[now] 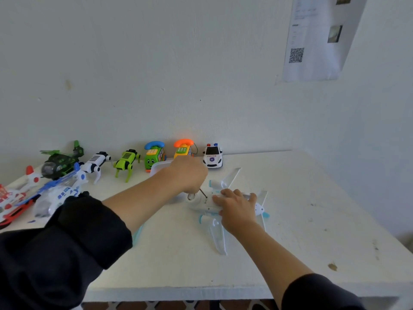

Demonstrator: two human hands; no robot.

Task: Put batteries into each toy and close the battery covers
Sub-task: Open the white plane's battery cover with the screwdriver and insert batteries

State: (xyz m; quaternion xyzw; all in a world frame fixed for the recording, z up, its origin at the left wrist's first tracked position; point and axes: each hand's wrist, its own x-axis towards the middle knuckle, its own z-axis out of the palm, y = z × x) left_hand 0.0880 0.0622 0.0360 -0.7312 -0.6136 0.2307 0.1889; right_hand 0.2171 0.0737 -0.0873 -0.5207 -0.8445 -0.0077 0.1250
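We see a white table (290, 220) pushed against a plain white wall (178, 63), with a printed sheet (317, 41) bearing a square code stuck up at two o'clock.

At the middle of the table lies a white toy plane (214, 233) with pale blue engines, turned belly up. Its long axis runs roughly from nine o'clock to three o'clock, with the tail fins at the three o'clock end; one wing reaches toward us at six o'clock and the other toward the wall at one o'clock.

Our right hand (237, 209) rests on the plane's body, fingers spread and only lightly bent, pressing it down. Our left hand (187, 173) is curled around a small screwdriver (203, 193), whose thin shaft slants down to the plane's belly just beside the right fingertips. Whether the battery cover is on or off we cannot tell.

Just behind the left hand, at twelve o'clock from the plane, sits a clear plastic tub (159, 166); the hand hides most of it, so we cannot tell what is in it.

Along the wall stand a white police car (212, 156), an orange toy phone (183, 148), a green toy phone (154, 155), a green robot dog (126, 163) and a white robot dog (96, 164). At nine o'clock lie a green helicopter (61, 162), a blue-and-white plane (60, 193) and a red-and-white plane (15, 198).
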